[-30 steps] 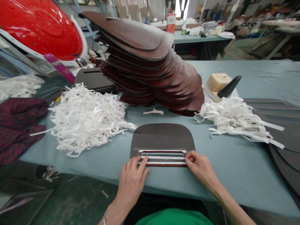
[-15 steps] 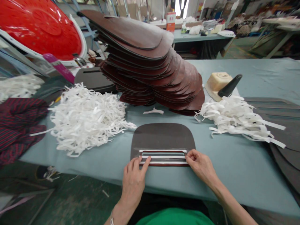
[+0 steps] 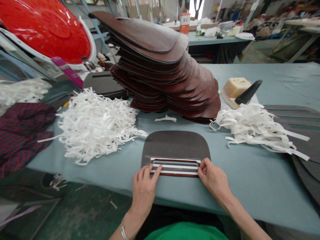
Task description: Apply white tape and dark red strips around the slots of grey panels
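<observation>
A dark grey rounded leather panel lies flat before me, with a long slot along its near side. White strips run above and below the slot, and reddish-brown edging shows at the near border. My left hand rests at the panel's left end, fingers stretched, the fingertips on the strips. At the opposite end, my right hand is closed in a pinch at the tip of the middle white strip. Its fingertips partly cover that strip's end.
A tall leaning stack of brown leather pieces stands behind the panel. Heaps of white strips lie left and right. A cream block and a black-handled tool sit at back right; dark grey panels lie farther right.
The view has shifted slightly, so everything sits a little further right. My right fingers have curled closer together at the strip's end. My left hand stays on the panel.
</observation>
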Action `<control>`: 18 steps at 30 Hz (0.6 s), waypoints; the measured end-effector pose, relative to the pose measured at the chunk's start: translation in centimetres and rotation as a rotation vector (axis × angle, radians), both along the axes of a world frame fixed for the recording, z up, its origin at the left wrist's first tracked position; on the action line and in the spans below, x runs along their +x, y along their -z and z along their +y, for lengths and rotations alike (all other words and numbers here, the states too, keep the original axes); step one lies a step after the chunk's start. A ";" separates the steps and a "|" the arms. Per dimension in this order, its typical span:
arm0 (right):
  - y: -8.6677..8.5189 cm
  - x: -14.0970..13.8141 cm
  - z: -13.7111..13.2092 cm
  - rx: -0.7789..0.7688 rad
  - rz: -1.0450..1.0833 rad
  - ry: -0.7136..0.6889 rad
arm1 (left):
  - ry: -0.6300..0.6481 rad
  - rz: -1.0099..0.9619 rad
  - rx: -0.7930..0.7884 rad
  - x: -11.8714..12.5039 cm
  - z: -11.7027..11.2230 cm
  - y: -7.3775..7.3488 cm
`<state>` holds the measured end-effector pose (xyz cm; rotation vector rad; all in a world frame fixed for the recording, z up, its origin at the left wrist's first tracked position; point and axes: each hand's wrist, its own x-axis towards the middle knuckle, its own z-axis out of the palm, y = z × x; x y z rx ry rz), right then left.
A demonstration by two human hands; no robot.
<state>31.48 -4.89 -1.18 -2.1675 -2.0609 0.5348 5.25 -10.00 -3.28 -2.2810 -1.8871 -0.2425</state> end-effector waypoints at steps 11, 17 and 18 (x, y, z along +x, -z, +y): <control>0.6 -5.0 0.8 0.323 0.012 -0.642 | 0.184 -0.098 -0.077 -0.1 3.2 -1.2; 0.7 -3.9 1.9 0.176 0.117 -0.515 | 0.129 -0.254 -0.049 -0.5 3.1 -0.7; 0.7 -3.9 2.1 0.169 0.075 -0.502 | 0.103 -0.297 -0.024 -0.8 3.2 -0.4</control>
